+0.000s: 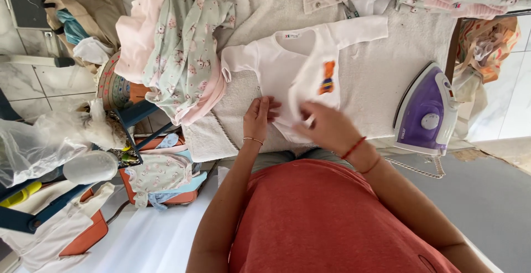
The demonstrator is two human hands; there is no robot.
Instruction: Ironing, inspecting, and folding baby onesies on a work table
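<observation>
A: Left hand (pixel 259 115)?
B: Palm down, fingers together and flat, pressing the lower edge of the white baby top (pixel 301 71). Bracelet at the wrist.

A: Right hand (pixel 326 125)?
B: Curled over the hem, fingers pinching a fold of the cloth.

A: Where is the top?
B: Spread on the towel-covered board (pixel 381 57), sleeves out, small label at the neck, orange bear patch on the chest.

A: Nearby?
B: Purple iron (pixel 425 113) standing right of it; patterned clothes pile (pixel 177 46) to the left.
</observation>
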